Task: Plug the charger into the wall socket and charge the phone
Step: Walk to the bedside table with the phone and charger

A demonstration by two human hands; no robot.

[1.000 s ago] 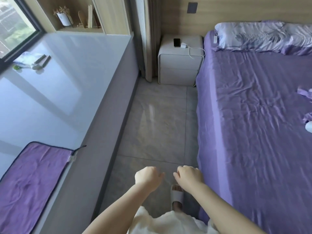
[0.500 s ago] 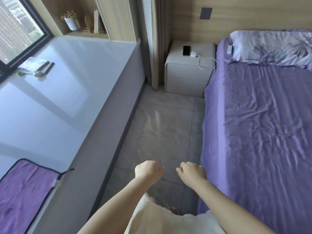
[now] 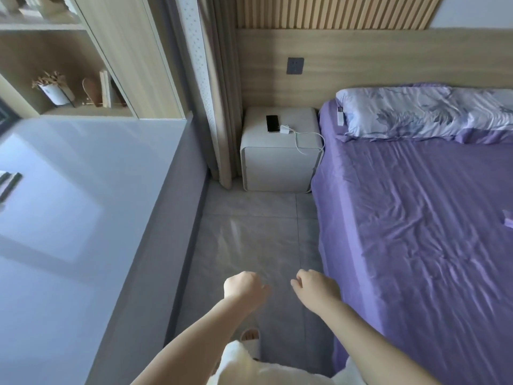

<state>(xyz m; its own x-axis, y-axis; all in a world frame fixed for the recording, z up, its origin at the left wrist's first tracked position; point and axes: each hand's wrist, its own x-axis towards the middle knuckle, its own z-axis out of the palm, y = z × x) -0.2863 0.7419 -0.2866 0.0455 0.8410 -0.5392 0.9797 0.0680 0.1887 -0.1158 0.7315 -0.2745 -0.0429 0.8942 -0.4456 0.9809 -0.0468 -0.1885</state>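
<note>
Beside the purple bed (image 3: pixel 416 232), a person is standing in the narrow floor aisle with both arms reaching forward and nothing in either hand. The left hand (image 3: pixel 244 289) is curling into a loose fist, and the right hand (image 3: pixel 315 287) is hanging half-closed with its fingers bent, both well short of the white nightstand (image 3: pixel 280 162) at the head of the bed. On top of the nightstand, the black phone (image 3: pixel 272 123) is lying flat, with the white charger (image 3: pixel 284 129) just beside it on the bed side. Its white cable (image 3: pixel 308 137) is trailing toward the bed and looping over the nightstand's front corner. The grey wall socket (image 3: pixel 295 65) is sitting on the wooden panel above the nightstand, with nothing plugged in. The step in hand appears to be the approach, with nothing yet picked up. The next move is calling for closing the gap to the nightstand, taking up the charger, and lifting it to the socket above. Whether the cable is already seated in the phone is hard to make out at this range, and its far end may be dropping out of sight down the nightstand's front. Both palms are turned away from the camera.
</note>
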